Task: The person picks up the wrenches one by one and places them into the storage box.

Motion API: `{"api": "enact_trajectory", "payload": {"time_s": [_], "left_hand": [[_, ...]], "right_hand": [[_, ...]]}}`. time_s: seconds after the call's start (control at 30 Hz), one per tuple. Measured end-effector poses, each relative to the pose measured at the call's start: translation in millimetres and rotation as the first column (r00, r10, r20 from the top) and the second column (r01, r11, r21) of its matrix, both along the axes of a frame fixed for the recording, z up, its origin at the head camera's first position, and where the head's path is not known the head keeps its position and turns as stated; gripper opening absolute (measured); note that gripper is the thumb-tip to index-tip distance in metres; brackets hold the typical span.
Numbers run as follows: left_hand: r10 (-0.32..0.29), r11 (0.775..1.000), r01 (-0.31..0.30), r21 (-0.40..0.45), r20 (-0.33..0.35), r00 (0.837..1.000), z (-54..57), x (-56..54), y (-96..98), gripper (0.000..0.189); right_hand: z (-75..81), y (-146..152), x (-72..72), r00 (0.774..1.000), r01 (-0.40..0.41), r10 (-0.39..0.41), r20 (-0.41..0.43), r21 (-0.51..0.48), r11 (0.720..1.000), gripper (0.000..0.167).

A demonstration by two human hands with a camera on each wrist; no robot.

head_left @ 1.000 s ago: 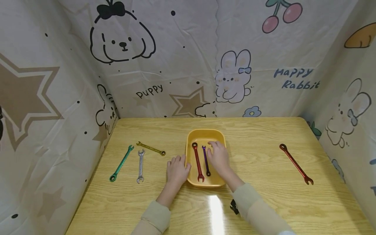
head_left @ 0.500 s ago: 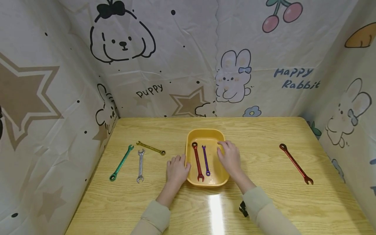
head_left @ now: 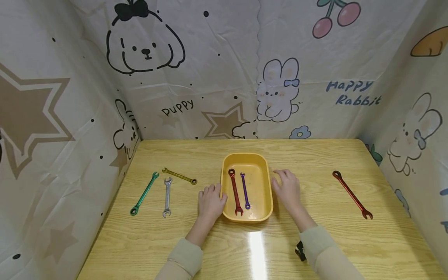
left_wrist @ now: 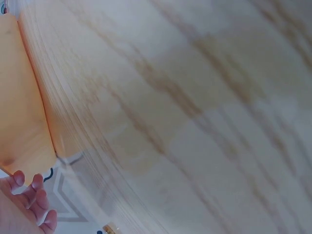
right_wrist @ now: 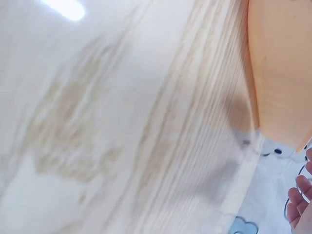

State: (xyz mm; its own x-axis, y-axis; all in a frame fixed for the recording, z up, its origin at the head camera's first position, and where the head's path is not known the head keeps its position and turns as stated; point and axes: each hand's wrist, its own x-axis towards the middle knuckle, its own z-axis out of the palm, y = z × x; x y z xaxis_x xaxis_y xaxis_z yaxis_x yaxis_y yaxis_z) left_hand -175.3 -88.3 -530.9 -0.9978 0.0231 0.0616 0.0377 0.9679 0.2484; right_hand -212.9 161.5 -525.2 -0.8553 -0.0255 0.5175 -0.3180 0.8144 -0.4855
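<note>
A yellow plastic tray [head_left: 259,214] stands mid-table with a red wrench [head_left: 235,194] and a smaller purple wrench [head_left: 245,191] lying side by side in it. My left hand [head_left: 211,202] is at the tray's left side, its thumb against the rim and its fingers loosely bent; in the left wrist view those fingers [left_wrist: 36,201] show by the tray's corner. Just to the right of the tray is my right hand [head_left: 288,190], holding nothing, fingers relaxed. The right wrist view shows its fingertips [right_wrist: 298,195] near the tray wall [right_wrist: 278,73].
Left on the wooden table [head_left: 297,155] lie a green wrench [head_left: 144,194], a silver wrench [head_left: 167,197] and a gold wrench [head_left: 179,176]. Another red wrench [head_left: 352,194] lies far right. Patterned cloth [head_left: 224,58] walls the back and sides. A small black item [head_left: 300,251] sits by the right sleeve.
My right hand has moved out of the tray to the right, from beside the purple wrench, across the rim, to outside it. The left hand and the wrenches stay where they were.
</note>
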Motion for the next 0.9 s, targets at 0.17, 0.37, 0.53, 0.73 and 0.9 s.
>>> {"api": "enact_trajectory", "payload": {"time_s": [0.17,0.37,0.53,0.73,0.9], "left_hand": [[-0.003,1.0,0.003,0.002,0.003,1.0,0.5,0.0,0.5,0.036],[-0.001,1.0,0.001,0.003,0.005,1.0,0.4,0.3,0.4,0.035],[-0.001,1.0,0.001,0.009,0.002,1.0,0.0,0.4,-0.2,0.036],[0.002,1.0,-0.002,0.013,0.001,1.0,-0.2,0.1,0.0,0.036],[0.006,1.0,-0.006,0.017,0.001,1.0,0.5,0.6,0.3,0.035]], "right_hand": [[-3.6,14.3,1.5,0.999,0.036,-0.036,0.036,0.001,0.999,0.024],[-4.5,29.1,3.6,0.995,0.063,-0.062,0.074,-0.004,0.998,0.026],[-6.6,39.5,5.5,0.995,0.068,-0.067,0.069,-0.01,0.998,0.027],[-9.2,53.8,7.3,0.993,0.09,-0.088,0.075,-0.022,0.996,0.026],[-10.3,67.2,9.7,0.988,0.123,-0.118,0.096,-0.039,0.992,0.026]]}}
